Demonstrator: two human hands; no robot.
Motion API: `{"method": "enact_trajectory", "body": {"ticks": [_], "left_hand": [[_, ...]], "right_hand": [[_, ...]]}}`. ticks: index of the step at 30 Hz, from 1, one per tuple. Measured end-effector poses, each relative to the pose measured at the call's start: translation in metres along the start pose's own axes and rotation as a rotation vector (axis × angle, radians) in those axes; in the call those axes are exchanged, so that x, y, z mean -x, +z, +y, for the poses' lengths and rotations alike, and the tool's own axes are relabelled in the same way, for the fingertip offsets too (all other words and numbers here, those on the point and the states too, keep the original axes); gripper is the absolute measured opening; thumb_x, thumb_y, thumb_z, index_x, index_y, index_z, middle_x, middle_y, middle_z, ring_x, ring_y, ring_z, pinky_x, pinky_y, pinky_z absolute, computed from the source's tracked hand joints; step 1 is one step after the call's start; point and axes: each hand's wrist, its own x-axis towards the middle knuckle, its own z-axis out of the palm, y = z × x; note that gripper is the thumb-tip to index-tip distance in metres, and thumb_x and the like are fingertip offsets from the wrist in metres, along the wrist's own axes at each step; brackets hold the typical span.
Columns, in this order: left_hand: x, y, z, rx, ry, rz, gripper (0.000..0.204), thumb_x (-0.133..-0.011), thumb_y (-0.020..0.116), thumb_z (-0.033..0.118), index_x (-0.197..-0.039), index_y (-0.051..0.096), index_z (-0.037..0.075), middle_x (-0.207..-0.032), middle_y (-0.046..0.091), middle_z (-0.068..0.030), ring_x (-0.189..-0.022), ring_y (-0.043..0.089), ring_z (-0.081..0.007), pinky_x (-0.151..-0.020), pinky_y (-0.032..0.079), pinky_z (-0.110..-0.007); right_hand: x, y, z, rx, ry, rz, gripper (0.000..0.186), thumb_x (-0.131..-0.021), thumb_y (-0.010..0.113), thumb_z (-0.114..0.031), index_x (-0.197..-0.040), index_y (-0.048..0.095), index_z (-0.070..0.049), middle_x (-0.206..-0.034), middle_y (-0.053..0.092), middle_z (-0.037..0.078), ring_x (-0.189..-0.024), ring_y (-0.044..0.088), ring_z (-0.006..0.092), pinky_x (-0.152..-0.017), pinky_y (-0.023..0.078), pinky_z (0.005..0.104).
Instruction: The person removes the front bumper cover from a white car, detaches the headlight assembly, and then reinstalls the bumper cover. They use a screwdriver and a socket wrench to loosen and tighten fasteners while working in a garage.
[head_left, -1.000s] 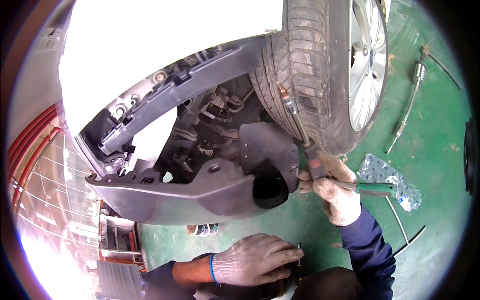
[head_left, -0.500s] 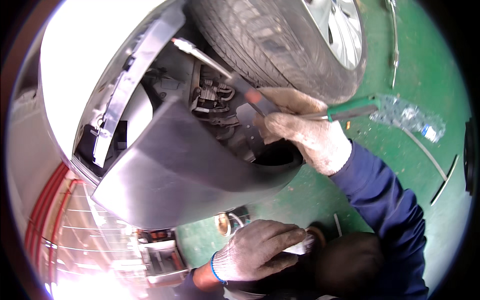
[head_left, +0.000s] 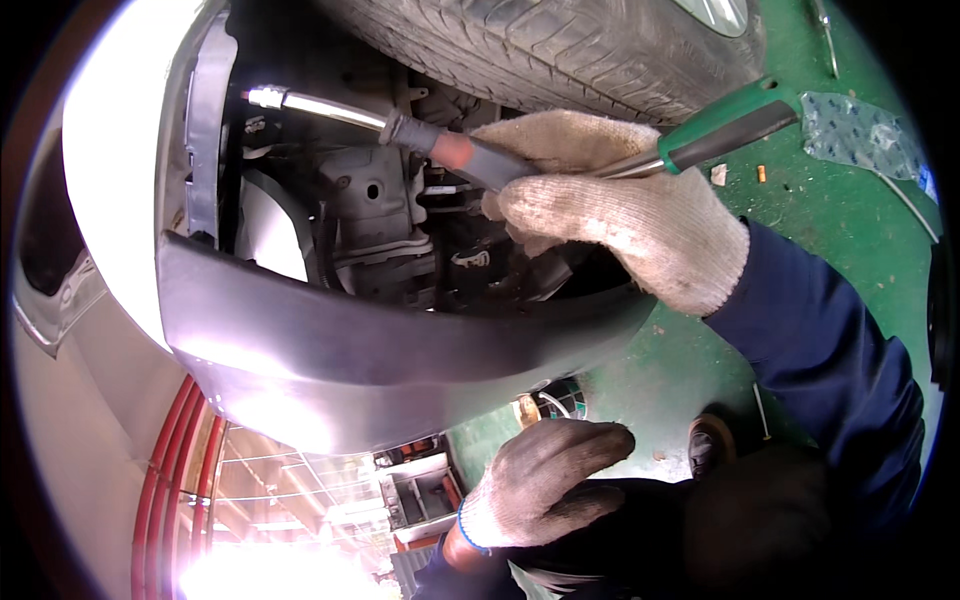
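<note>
My right hand (head_left: pixel 640 225), in a pale knitted glove, is closed around two tools at once. One is a long tool (head_left: pixel 450 150) with a dark grey and orange handle and a silver shaft, its tip pointing left over the wheel-arch opening near the body flange. Behind the fist sticks out a screwdriver (head_left: pixel 720 130) with a green and black handle. Its blade end is hidden by the glove. Lower down, my left hand (head_left: pixel 550 485), also gloved, hangs empty with fingers extended and thumb apart. Between my hands lies the grey bumper (head_left: pixel 400 355) of a car.
A tyre (head_left: pixel 570 50) fills the top, close above my right hand. Exposed metal brackets (head_left: pixel 370 190) sit inside the opening. On the green floor lie a clear plastic bag or bottle (head_left: pixel 860 135) and a metal rod (head_left: pixel 828 40). A compartmented box (head_left: pixel 425 495) stands beyond the bumper, near red pipes (head_left: pixel 165 490).
The view has shifted and turned around the bumper. The long tool now lies flatter, its tip still by the flange. Both tools stay in my right hand; my left remains empty.
</note>
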Motion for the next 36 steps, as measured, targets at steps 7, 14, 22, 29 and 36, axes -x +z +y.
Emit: {"method": "enact_trajectory", "body": {"ticks": [7, 14, 22, 29, 36], "left_hand": [[-0.001, 0.004, -0.009, 0.010, -0.031, -0.038, 0.057, -0.077, 0.084, 0.016, -0.130, 0.063, 0.006, -0.129, 0.067, -0.0140, -0.111, 0.066, -0.0354, -0.091, 0.055, -0.043], [-0.003, 0.003, -0.011, 0.012, -0.041, -0.056, 0.057, -0.078, 0.083, 0.016, -0.130, 0.063, 0.006, -0.129, 0.067, -0.0141, -0.111, 0.066, -0.0356, -0.091, 0.055, -0.043], [-0.005, 0.007, -0.018, 0.044, -0.068, -0.082, 0.055, -0.080, 0.082, 0.016, -0.131, 0.063, 0.006, -0.125, 0.067, -0.0139, -0.109, 0.067, -0.0344, -0.091, 0.055, -0.042], [-0.005, 0.005, -0.015, 0.062, -0.024, -0.102, 0.052, -0.091, 0.075, 0.020, -0.138, 0.058, 0.006, -0.132, 0.064, -0.0143, -0.115, 0.064, -0.0328, -0.096, 0.052, -0.043], [-0.003, 0.009, -0.018, 0.057, 0.000, -0.079, 0.051, -0.091, 0.076, 0.024, -0.136, 0.060, 0.006, -0.128, 0.067, -0.0145, -0.113, 0.064, -0.0330, -0.096, 0.051, -0.045]], "right_hand": [[-0.002, 0.002, -0.001, -0.015, 0.045, -0.014, 0.042, -0.099, 0.065, -0.011, -0.138, 0.060, 0.001, -0.103, 0.071, 0.006, -0.090, 0.064, 0.0112, -0.083, 0.054, 0.0273], [-0.006, 0.000, 0.000, -0.026, 0.019, -0.031, 0.040, -0.099, 0.064, -0.010, -0.137, 0.061, 0.001, -0.105, 0.072, 0.007, -0.092, 0.065, 0.0110, -0.084, 0.054, 0.0268], [-0.007, -0.004, 0.015, -0.347, 0.122, -0.166, 0.041, -0.100, 0.067, -0.011, -0.137, 0.059, 0.003, -0.107, 0.074, 0.012, -0.094, 0.071, 0.0173, -0.083, 0.058, 0.0316], [-0.022, 0.002, 0.010, -0.381, 0.263, -0.259, 0.058, -0.096, 0.072, -0.027, -0.140, 0.054, 0.005, -0.114, 0.069, 0.014, -0.102, 0.068, 0.0217, -0.089, 0.054, 0.0360], [-0.015, 0.012, 0.004, 0.946, -0.678, -0.002, 0.068, -0.078, 0.074, 0.002, -0.142, 0.050, 0.007, -0.122, 0.066, 0.020, -0.109, 0.066, 0.0315, -0.097, 0.052, 0.0391]]}}
